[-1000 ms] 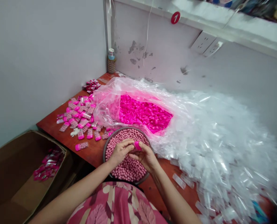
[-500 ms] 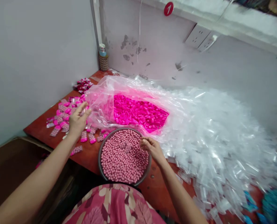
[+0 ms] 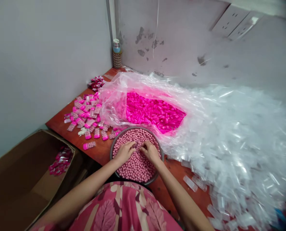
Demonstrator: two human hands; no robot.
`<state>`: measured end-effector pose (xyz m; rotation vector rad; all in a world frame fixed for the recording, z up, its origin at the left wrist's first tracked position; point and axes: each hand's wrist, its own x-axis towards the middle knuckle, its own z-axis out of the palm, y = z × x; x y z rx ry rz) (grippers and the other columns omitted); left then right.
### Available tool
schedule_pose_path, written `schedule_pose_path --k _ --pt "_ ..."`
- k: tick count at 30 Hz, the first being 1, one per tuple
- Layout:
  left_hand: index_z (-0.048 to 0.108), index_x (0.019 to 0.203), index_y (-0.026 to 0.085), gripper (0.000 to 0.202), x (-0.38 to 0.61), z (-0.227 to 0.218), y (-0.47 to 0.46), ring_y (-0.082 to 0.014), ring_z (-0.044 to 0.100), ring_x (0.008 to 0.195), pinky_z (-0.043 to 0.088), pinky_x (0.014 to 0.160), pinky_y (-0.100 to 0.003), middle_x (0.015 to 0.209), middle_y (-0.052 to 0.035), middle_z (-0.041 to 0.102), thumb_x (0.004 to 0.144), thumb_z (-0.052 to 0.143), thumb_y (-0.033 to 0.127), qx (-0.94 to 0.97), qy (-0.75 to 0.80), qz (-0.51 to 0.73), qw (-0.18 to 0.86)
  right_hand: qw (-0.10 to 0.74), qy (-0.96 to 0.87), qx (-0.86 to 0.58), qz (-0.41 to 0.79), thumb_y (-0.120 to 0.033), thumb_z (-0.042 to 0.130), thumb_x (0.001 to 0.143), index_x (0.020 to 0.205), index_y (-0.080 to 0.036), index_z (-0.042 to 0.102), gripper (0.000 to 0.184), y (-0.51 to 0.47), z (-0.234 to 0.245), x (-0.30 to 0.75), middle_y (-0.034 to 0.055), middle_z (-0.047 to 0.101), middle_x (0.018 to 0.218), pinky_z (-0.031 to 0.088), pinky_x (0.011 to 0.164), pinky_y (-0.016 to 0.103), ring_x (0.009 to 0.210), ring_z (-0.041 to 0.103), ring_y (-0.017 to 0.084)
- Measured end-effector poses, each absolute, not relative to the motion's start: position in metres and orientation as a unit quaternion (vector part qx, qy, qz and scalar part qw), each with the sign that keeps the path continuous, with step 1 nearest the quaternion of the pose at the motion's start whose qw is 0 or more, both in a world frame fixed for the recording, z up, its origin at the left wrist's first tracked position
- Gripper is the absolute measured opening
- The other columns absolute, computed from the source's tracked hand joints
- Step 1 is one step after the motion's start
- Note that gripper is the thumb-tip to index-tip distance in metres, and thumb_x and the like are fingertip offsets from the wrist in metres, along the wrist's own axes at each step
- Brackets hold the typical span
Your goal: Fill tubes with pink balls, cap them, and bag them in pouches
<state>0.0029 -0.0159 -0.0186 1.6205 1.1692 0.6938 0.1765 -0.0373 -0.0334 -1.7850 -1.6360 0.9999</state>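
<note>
Both my hands are over a dark round bowl (image 3: 112,157) full of pink beads (image 3: 135,166). My left hand (image 3: 125,152) and my right hand (image 3: 149,151) meet near the bowl's middle, fingers closed on a small clear plastic container (image 3: 137,145). The fingers partly cover it, and how full it is I cannot make out. Left of the bowl lies a heap of clear containers with beads and pink caps (image 3: 85,112). Behind the bowl, an open plastic bag (image 3: 112,102) holds many bright pink caps (image 3: 155,112).
A large heap of clear empty containers (image 3: 241,144) covers the right side of the red table (image 3: 167,189). At lower left stands an open cardboard box (image 3: 17,183) with pink packs (image 3: 61,162) inside. A bottle in a woven holder (image 3: 117,57) stands in the back corner.
My left hand has come from the heap of filled containers to the bowl and closed beside my right hand. My right hand has moved inward over the beads. The view has shifted.
</note>
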Motion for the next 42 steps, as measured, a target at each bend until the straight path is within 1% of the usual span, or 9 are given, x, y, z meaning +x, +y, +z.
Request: schedule_pose_path --k 3,6,12,14,18,25,32,38,42 --pt "0.062 0.099 0.022 0.032 0.013 -0.027 -0.021 -0.0227 0.053 0.095 0.035 0.088 -0.035 0.099 -0.0069 0.063 0.068 0.059 0.018 0.682 0.463 0.282 0.490 0.275 -0.615 -0.628 0.390 -0.023 0.055 0.073 0.066 -0.019 0.056 0.009 -0.038 -0.031 0.181 -0.0004 0.057 0.065 0.041 0.062 0.026 0.064 0.053 0.015" --pt "0.064 0.091 0.022 0.022 0.019 -0.025 -0.022 -0.0211 0.055 0.089 0.037 0.084 -0.033 0.091 -0.0054 0.065 0.071 0.056 0.021 0.670 0.454 0.289 0.511 0.304 -0.617 -0.606 0.400 -0.029 0.050 0.078 0.072 -0.018 0.056 0.014 -0.045 -0.022 0.186 0.0000 0.058 0.068 0.043 0.061 0.025 0.065 0.054 0.015" --pt "0.065 0.078 0.014 0.020 0.014 -0.005 -0.017 -0.0144 0.053 0.066 0.041 0.064 -0.024 0.069 -0.0019 0.061 0.076 0.051 0.029 0.618 0.374 0.259 0.642 0.340 -0.647 -0.539 0.418 -0.030 0.056 0.076 0.106 -0.021 0.053 0.031 -0.055 0.004 0.196 0.0038 0.059 0.100 0.043 0.077 0.028 0.088 0.056 0.016" --pt "0.065 0.078 0.014 0.020 0.011 0.000 -0.015 -0.0136 0.052 0.065 0.041 0.063 -0.023 0.068 -0.0017 0.060 0.074 0.053 0.030 0.616 0.366 0.244 0.653 0.346 -0.662 -0.514 0.421 -0.028 0.057 0.076 0.105 -0.022 0.056 0.029 -0.054 0.009 0.198 0.0042 0.060 0.100 0.042 0.079 0.029 0.090 0.055 0.017" --pt "0.063 0.091 0.013 0.029 0.009 0.004 -0.012 -0.0144 0.053 0.067 0.045 0.062 -0.026 0.075 -0.0027 0.060 0.072 0.056 0.033 0.551 0.380 0.237 0.704 0.360 -0.651 -0.520 0.420 -0.029 0.056 0.077 0.091 -0.020 0.061 0.017 -0.053 0.008 0.197 0.0024 0.061 0.078 0.045 0.068 0.027 0.072 0.057 0.014" --pt "0.063 0.091 0.015 0.030 0.006 -0.002 -0.012 -0.0161 0.056 0.071 0.048 0.066 -0.031 0.083 -0.0038 0.060 0.067 0.063 0.034 0.476 0.401 0.265 0.736 0.347 -0.625 -0.570 0.404 -0.036 0.055 0.077 0.090 -0.020 0.063 0.023 -0.058 0.009 0.197 -0.0010 0.063 0.066 0.046 0.054 0.022 0.057 0.058 0.012" --pt "0.060 0.092 0.017 0.030 0.012 0.000 -0.014 -0.0172 0.058 0.076 0.050 0.070 -0.035 0.080 -0.0022 0.060 0.067 0.065 0.032 0.354 0.376 0.316 0.796 0.331 -0.556 -0.699 0.306 -0.039 0.045 0.080 0.091 -0.018 0.062 0.029 -0.003 0.010 0.245 0.0025 0.066 0.072 0.047 0.061 0.026 0.063 0.060 0.015" --pt "0.060 0.097 0.018 0.029 0.018 0.020 -0.008 -0.0171 0.060 0.079 0.049 0.071 -0.032 0.096 -0.0066 0.061 0.071 0.063 0.029 0.312 0.345 0.327 0.823 0.277 -0.461 -0.820 0.194 -0.029 0.047 0.077 0.092 -0.010 0.060 0.027 0.076 -0.004 0.295 0.0156 0.062 0.092 0.036 0.085 0.041 0.095 0.054 0.028" --pt "0.062 0.092 0.017 0.026 0.017 0.020 -0.004 -0.0163 0.059 0.079 0.049 0.072 -0.030 0.089 -0.0048 0.061 0.069 0.065 0.027 0.303 0.367 0.329 0.815 0.252 -0.418 -0.851 0.192 -0.026 0.052 0.073 0.085 -0.010 0.060 0.021 0.097 -0.017 0.297 0.0192 0.057 0.102 0.031 0.087 0.045 0.104 0.048 0.032"
